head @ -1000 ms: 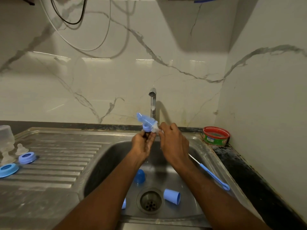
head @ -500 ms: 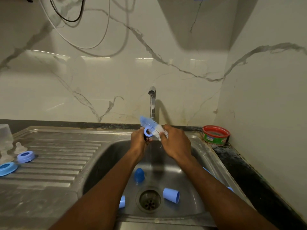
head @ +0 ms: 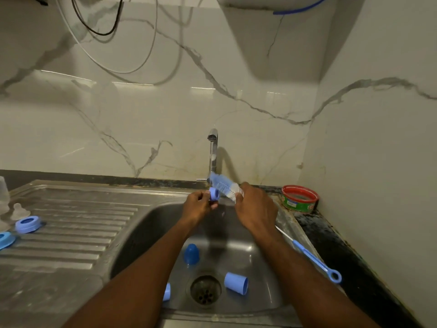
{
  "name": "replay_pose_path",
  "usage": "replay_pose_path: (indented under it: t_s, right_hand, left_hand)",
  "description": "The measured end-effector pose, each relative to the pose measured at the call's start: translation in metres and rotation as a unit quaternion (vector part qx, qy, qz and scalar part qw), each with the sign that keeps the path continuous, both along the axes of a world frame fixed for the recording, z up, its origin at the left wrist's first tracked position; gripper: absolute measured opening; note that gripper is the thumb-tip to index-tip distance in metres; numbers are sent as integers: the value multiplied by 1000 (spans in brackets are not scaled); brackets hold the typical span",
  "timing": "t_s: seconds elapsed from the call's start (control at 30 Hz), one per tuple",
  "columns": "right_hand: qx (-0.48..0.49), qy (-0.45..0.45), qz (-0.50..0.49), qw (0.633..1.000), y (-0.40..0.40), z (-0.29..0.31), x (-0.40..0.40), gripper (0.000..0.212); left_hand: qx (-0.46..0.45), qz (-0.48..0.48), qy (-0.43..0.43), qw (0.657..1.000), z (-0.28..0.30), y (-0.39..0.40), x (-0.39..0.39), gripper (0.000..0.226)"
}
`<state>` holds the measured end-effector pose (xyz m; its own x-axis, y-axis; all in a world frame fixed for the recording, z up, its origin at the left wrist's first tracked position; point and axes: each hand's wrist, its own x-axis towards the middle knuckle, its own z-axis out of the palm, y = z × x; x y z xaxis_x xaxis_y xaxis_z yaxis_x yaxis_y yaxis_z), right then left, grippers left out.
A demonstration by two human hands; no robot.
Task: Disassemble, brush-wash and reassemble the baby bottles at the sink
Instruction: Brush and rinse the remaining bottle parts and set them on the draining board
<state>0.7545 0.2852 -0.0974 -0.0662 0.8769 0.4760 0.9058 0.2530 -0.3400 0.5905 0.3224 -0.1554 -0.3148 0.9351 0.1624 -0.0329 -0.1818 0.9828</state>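
A marble-veined wall (head: 165, 110) fills the upper half of the frame, with looping cables (head: 132, 67) hanging at upper left. Below it a steel sink (head: 236, 301) takes up the lower centre, its ribbed drainboard (head: 78, 223) stretching to the left edge, and a dark bench (head: 350, 252) runs along the right side. A tap (head: 213, 150) rises at the middle of the frame.

Both forearms reach up from the bottom edge and meet over the basin just below the tap. The right hand (head: 256, 209) has its fingers wrapped round the handle end of a bottle brush (head: 223, 187), whose blue and white bristles point up and left toward the tap. The left hand (head: 197, 205) pinches a small blue ring (head: 214, 194) between thumb and fingers, held right against the bristles.

At right, beside the basin, a red-rimmed green tub (head: 299, 198) sits on the bench near the corner. A thin blue nipple brush (head: 309, 255) lies slanted along the sink's right rim. In the basin, a blue cap (head: 191, 254) stands upright left of centre, a pale blue cup (head: 236, 283) lies on its side just right of the drain (head: 205, 290), and another pale blue piece (head: 166, 291) shows beside the left forearm.

At far left on the drainboard are a clear bottle (head: 4, 192), a clear teat (head: 19, 210), a blue collar (head: 28, 224) and a second blue collar (head: 5, 240) cut by the frame edge.
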Motion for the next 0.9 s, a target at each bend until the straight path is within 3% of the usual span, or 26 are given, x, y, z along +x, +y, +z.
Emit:
replay_pose_path:
  t_s: [0.1,0.33,0.53,0.67,0.8,0.9]
  right_hand:
    - [-14,-35,12,999,2,-7,8,25]
    - [60,-65,2,996,7,-16,36,25]
    - [86,-88,3,992,10,-16,26,24]
    - [65,-119,23,990,12,-21,26,22]
    - [76,-100,58,990,14,-18,31,30]
    - [96,-96,81,987,16,-17,33,33]
  left_hand:
    - [2,23,51,998,-5,3,-4,16]
    - [21,2,114,993,-6,7,-7,17]
    - [0,-17,131,991,-9,8,-16,55]
    - [18,3,82,996,-6,13,-20,54]
    - [56,-4,40,998,0,7,-22,28]
    - [21,-42,40,998,1,1,-20,36]
